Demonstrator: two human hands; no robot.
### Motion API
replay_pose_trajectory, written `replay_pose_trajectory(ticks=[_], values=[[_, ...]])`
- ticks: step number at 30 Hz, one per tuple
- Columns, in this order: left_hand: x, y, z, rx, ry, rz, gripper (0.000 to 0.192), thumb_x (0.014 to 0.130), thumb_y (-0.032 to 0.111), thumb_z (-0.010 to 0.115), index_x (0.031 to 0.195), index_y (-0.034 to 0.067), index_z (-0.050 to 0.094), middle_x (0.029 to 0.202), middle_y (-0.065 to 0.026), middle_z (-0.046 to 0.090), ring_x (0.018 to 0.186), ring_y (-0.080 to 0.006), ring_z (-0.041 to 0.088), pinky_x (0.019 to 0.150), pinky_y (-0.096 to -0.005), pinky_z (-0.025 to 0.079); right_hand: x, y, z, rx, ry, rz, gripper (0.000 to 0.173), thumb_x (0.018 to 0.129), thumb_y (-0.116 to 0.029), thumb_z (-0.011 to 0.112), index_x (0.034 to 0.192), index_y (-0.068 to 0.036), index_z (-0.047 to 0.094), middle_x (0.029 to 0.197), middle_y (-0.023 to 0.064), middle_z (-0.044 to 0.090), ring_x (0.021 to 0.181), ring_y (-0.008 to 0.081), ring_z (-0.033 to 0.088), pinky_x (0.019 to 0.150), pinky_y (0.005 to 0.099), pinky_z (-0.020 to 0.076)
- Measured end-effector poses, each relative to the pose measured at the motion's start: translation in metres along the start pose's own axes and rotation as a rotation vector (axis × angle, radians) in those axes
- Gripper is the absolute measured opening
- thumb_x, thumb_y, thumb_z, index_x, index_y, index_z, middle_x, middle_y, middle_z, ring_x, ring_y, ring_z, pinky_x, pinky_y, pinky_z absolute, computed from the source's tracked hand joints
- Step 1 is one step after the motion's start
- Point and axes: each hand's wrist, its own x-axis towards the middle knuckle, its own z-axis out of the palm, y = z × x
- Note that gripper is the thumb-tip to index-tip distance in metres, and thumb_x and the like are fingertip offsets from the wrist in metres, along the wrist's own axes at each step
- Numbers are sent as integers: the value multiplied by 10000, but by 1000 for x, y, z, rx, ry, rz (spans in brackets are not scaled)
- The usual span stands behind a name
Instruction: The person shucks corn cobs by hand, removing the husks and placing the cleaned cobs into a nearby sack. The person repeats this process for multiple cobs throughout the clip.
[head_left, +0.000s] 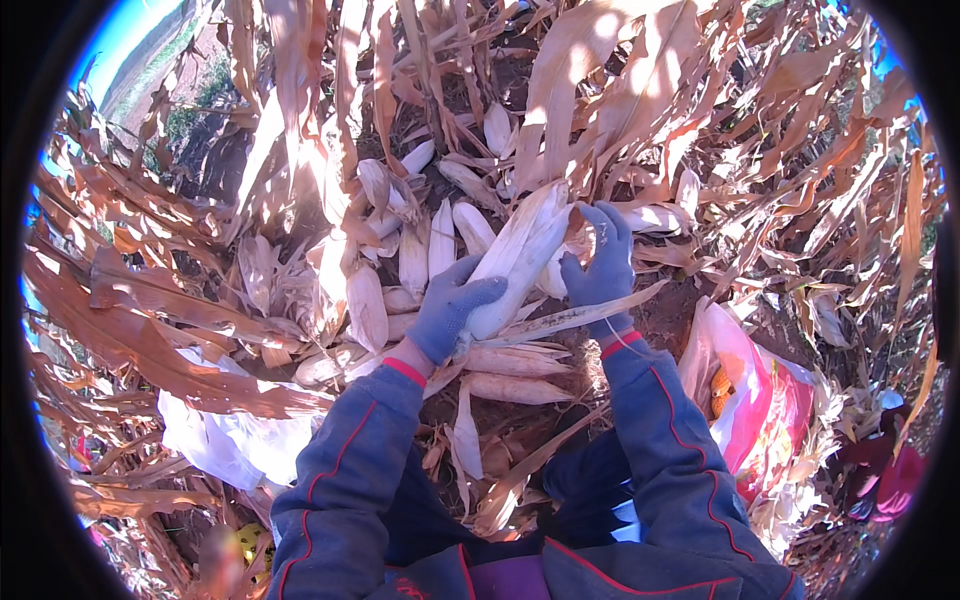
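My left hand (459, 306), in a grey-blue knit glove, grips the lower end of a large corn ear in pale dry husk (521, 251). The ear slants up to the right. Close to its upper end is my right hand (606, 259), gloved alike, its fingers apart and curved; whether a fingertip touches the husk is unclear. A long dry husk strip (577, 319) crosses in front of the right wrist. Beneath and beyond the hands lies a heap of husked-over corn ears (414, 259). Two more ears (514, 373) lie just below the left hand.
A pink and white plastic bag (750, 405) at right holds orange corn. White plastic sheeting (232, 431) lies at left, partly under a brown leaf. Dry corn stalks and leaves (585, 82) crowd the far side. Dark red cloth (896, 480) shows at the right rim.
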Motion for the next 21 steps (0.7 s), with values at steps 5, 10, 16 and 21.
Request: replay_pose_trajectory(ticks=[5, 10, 16, 21], values=[[4, -8, 3, 105, 39, 41, 587, 806, 205, 690, 1296, -40, 479, 1140, -118, 594, 981, -149, 585, 841, -273, 482, -8, -8, 10, 968, -370, 920, 527, 821, -160, 694, 1267, -26, 446, 1099, 125, 598, 957, 225, 629, 767, 389, 555], [11, -18, 11, 285, -43, 57, 681, 788, 310, 729, 1314, -27, 460, 1145, -133, 604, 1004, -187, 593, 885, -305, 471, -22, 13, 30, 1227, -271, 999, 547, 755, -125, 747, 1220, 12, 493, 1044, 134, 617, 899, 233, 640, 773, 351, 556], [5, -22, 37, 548, 91, 69, 638, 844, 342, 659, 1335, -2, 442, 1167, -169, 605, 1029, -228, 609, 891, -352, 467, -27, 14, 44, 973, -277, 775, 397, 717, -140, 755, 1040, 49, 621, 898, 112, 668, 753, 196, 644, 699, 335, 540], [5, -29, 35, 726, 148, 317, 627, 840, 307, 656, 1324, -36, 450, 1183, -190, 595, 1053, -245, 596, 908, -350, 458, -14, 9, 31, 1364, -139, 935, 360, 826, -268, 687, 1039, 17, 627, 897, 78, 658, 753, 154, 627, 669, 295, 516]])
